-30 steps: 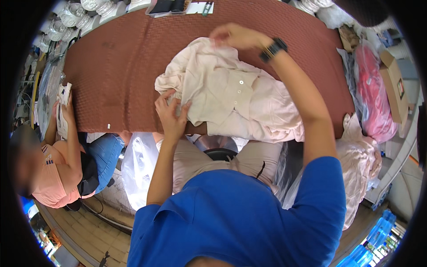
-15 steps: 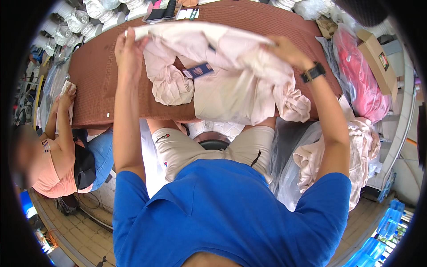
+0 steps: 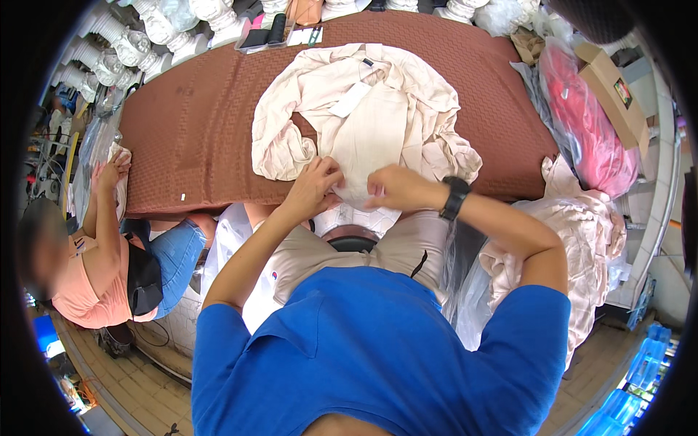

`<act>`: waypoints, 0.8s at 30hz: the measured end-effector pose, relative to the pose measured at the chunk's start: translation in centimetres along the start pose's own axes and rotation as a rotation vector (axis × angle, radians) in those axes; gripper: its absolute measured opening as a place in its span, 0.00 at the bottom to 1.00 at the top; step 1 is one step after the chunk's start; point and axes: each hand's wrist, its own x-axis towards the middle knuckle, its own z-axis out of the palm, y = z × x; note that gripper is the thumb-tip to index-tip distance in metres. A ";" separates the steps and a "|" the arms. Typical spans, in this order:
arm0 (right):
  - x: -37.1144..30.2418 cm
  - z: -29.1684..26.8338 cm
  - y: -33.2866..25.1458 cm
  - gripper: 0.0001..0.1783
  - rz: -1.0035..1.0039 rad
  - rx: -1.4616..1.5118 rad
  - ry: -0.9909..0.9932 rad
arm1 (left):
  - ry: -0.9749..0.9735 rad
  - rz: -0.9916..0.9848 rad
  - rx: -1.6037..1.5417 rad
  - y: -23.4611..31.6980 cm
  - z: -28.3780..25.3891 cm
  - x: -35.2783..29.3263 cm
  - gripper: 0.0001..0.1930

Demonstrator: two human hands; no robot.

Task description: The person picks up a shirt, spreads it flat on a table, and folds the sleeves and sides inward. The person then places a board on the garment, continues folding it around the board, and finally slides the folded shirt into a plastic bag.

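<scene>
Far left: second person (image 3: 87, 269) seated beside the table, orange top, face blurred, hands on a pale cloth (image 3: 120, 161) at the table's edge. Small white tag (image 3: 182, 196) lying alone on the brown quilted table cover (image 3: 189, 123). Top edge, left of centre: dark flat items and a white card (image 3: 280, 35), details too small to make out; white wrapped bundles (image 3: 145, 40) behind, cut off by the rim. Centre: cream shirt (image 3: 363, 109) spread on the cover, near edge hanging toward the body; white rectangular paper tag (image 3: 350, 99) on its chest, small dark label (image 3: 368, 62) at the collar. Left hand (image 3: 316, 185) on the shirt's near hem, fingers curled and pinching fabric. Right hand (image 3: 396, 189) just beside it, fingers closed on the same hem; fingertips partly hidden in folds. Black watch (image 3: 454, 198) on the right wrist. Right: heap of cream garments in clear plastic (image 3: 574, 232), red item in a clear bag (image 3: 582, 123), brown cardboard box (image 3: 607, 83) with a small coloured label, partly cut off.
</scene>
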 end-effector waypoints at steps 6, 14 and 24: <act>2.7 5.7 3.1 0.20 -0.166 -0.162 0.408 | -0.063 -0.213 -0.424 -0.4 -2.7 3.5 0.06; 6.4 -14.2 7.0 0.19 -0.050 0.333 0.587 | 0.583 -0.259 -0.231 -7.9 -9.1 7.5 0.09; 4.9 -5.1 11.9 0.27 0.417 -0.164 0.471 | 0.588 -0.427 0.052 -8.1 -4.4 10.5 0.31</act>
